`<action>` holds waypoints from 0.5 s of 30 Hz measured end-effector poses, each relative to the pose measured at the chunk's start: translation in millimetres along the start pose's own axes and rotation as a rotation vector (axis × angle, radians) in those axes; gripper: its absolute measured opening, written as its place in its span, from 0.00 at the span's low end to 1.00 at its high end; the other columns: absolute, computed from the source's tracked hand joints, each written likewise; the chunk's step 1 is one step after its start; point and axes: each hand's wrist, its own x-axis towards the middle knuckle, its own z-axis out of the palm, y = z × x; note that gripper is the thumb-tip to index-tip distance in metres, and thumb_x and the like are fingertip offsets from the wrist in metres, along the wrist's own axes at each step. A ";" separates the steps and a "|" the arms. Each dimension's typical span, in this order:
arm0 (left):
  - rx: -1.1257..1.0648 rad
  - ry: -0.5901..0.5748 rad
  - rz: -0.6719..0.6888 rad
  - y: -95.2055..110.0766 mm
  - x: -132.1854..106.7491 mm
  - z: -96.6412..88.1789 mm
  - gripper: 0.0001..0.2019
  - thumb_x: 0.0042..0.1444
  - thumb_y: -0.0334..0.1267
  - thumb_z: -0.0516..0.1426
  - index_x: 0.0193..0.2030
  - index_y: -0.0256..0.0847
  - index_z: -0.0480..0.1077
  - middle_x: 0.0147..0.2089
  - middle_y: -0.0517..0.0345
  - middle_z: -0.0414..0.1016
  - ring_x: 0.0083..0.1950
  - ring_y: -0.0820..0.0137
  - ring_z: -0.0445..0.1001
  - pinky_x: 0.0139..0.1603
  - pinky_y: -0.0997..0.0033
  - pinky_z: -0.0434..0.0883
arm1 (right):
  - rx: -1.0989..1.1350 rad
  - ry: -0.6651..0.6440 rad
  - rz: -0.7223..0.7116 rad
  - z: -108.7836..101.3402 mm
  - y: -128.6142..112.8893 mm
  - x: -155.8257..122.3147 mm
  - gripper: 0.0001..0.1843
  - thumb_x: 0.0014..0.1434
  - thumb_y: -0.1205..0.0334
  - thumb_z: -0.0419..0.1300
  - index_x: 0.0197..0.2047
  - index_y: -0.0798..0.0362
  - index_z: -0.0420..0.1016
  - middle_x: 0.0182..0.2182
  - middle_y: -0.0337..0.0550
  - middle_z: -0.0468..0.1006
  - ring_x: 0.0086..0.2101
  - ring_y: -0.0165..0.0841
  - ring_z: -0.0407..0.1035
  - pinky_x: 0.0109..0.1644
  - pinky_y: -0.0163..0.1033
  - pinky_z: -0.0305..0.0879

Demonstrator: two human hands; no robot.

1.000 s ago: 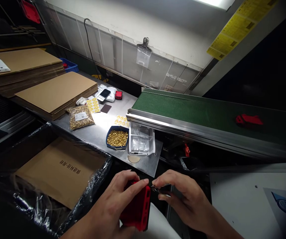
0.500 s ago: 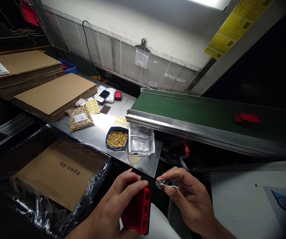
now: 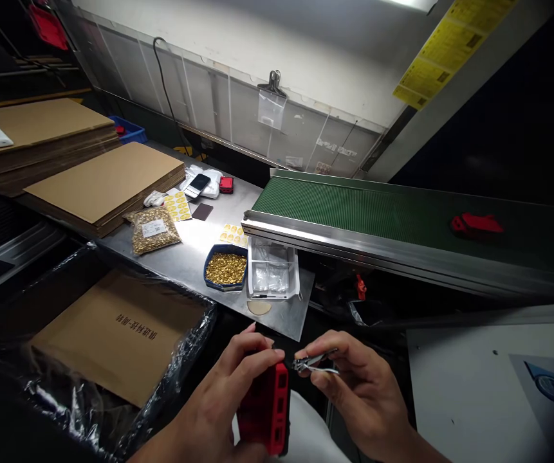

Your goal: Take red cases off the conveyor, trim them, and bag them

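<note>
A red plastic case (image 3: 277,411) with rectangular slots along its side is gripped in my left hand (image 3: 223,392), thumb and fingers around it near the bottom of the view. Between thumb and fingers of my right hand (image 3: 358,386) is a metal nail clipper (image 3: 314,363), its jaws pointing left, close to the case's top corner. I cannot tell whether the jaws touch the case. Beyond my hands, a blue tray (image 3: 226,267) of small gold-coloured parts stands on the metal table (image 3: 199,238), beside a white bin (image 3: 273,270) of clear plastic bags.
A green conveyor belt (image 3: 334,206) runs to the right, carrying a red part (image 3: 477,225). Stacked cardboard sheets (image 3: 107,180) lie at left, near a bag of gold parts (image 3: 152,229). At lower left, a plastic-lined box (image 3: 122,334) stands below the table.
My right hand has shifted slightly left and down, bringing the nail clipper closer to the red case. My left hand keeps its hold on the case. The view has moved slightly.
</note>
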 end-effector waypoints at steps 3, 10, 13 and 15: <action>-0.038 0.000 -0.011 0.2 -0.2 0.8 0.40 0.44 0.24 0.62 0.64 0.52 0.58 0.60 0.52 0.58 0.65 0.54 0.62 0.70 0.51 0.59 | 0.010 0.002 -0.005 1.5 1.6 -0.3 0.10 0.62 0.64 0.62 0.48 0.46 0.75 0.40 0.44 0.78 0.39 0.36 0.75 0.43 0.41 0.75; -0.079 -0.012 -0.047 0.0 -1.0 0.8 0.42 0.43 0.25 0.66 0.64 0.54 0.57 0.61 0.51 0.57 0.64 0.55 0.64 0.60 0.63 0.72 | 0.045 0.218 -0.036 5.4 1.7 -0.3 0.09 0.64 0.63 0.60 0.48 0.47 0.72 0.42 0.44 0.80 0.38 0.33 0.77 0.43 0.34 0.76; -0.119 -0.010 -0.064 -1.4 -0.4 0.6 0.41 0.44 0.29 0.68 0.64 0.55 0.58 0.60 0.53 0.58 0.62 0.56 0.64 0.60 0.64 0.72 | 0.030 0.111 -0.072 5.7 -3.6 -3.6 0.11 0.66 0.61 0.57 0.52 0.46 0.68 0.50 0.48 0.78 0.50 0.39 0.74 0.52 0.42 0.74; -0.186 0.005 -0.100 -3.1 -0.7 0.4 0.40 0.44 0.32 0.69 0.63 0.57 0.58 0.60 0.54 0.58 0.63 0.56 0.63 0.58 0.65 0.73 | -0.046 0.003 -0.176 6.4 -6.9 -6.9 0.13 0.66 0.60 0.57 0.53 0.46 0.67 0.50 0.49 0.79 0.55 0.42 0.70 0.57 0.48 0.70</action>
